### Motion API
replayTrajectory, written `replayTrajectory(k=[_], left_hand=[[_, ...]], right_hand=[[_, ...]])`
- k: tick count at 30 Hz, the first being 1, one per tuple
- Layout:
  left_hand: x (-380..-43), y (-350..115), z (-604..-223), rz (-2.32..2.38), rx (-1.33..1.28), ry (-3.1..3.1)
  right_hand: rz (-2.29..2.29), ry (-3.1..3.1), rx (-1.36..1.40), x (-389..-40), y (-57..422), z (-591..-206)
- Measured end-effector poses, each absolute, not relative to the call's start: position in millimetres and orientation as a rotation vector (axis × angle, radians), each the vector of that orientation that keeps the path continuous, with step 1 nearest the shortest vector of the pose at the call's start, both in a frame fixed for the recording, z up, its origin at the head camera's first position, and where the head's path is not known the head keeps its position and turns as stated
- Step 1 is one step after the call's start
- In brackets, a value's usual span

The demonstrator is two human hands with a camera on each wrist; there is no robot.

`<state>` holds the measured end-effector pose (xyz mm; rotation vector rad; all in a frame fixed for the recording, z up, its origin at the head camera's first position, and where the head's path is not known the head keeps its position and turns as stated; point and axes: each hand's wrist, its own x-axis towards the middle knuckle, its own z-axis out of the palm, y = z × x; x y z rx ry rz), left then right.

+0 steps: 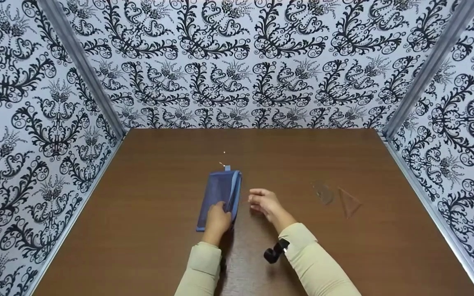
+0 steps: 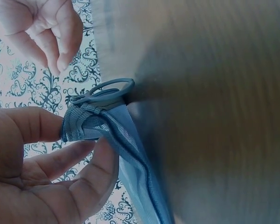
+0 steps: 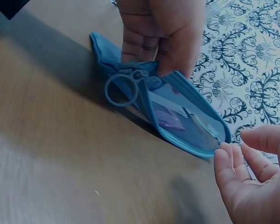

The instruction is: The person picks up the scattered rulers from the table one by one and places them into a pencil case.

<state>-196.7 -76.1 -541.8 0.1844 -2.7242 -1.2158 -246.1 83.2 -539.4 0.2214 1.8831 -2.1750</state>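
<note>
A blue mesh zip pouch (image 1: 217,189) is held by my left hand (image 1: 217,220), whose thumb and fingers pinch its near end. A round ring pull (image 3: 121,90) hangs at the zipper beside that grip. The pouch gapes along its zip in the right wrist view, with a purple piece (image 3: 169,120) and a pale strip showing inside. To the right of the pouch, my right hand (image 1: 266,203) hovers with loosely bent fingers and nothing between them. In the right wrist view its fingertips (image 3: 224,156) overlap the pouch's far end.
On the brown tabletop (image 1: 146,185), a clear triangular set square (image 1: 349,202) lies to the right, with a small transparent piece (image 1: 323,194) beside it. A white speck (image 1: 224,152) sits beyond the pouch. Patterned walls enclose the table at the back and both sides.
</note>
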Motion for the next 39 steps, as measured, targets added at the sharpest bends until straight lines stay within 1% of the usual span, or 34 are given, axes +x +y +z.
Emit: replayTrajectory(k=[9,15,27,39], left_hand=[[-195,-78,-541,-1.251,0.209,-2.739],[-196,-78,-542,-1.244,0.175,-2.709],[-197,-77,-544,-1.236,0.173,-2.698],[-196,-77,-544,-1.239,0.190,-2.709]], right_hand=[[-2.179,1.944,0.207,-248,99,-532],[-2.177,2.005,0.179,-249,111,-529],[-2.126,2.156,0.213,-248,127,-526],[-2.059,2.322,0.182,-251,137,-530]])
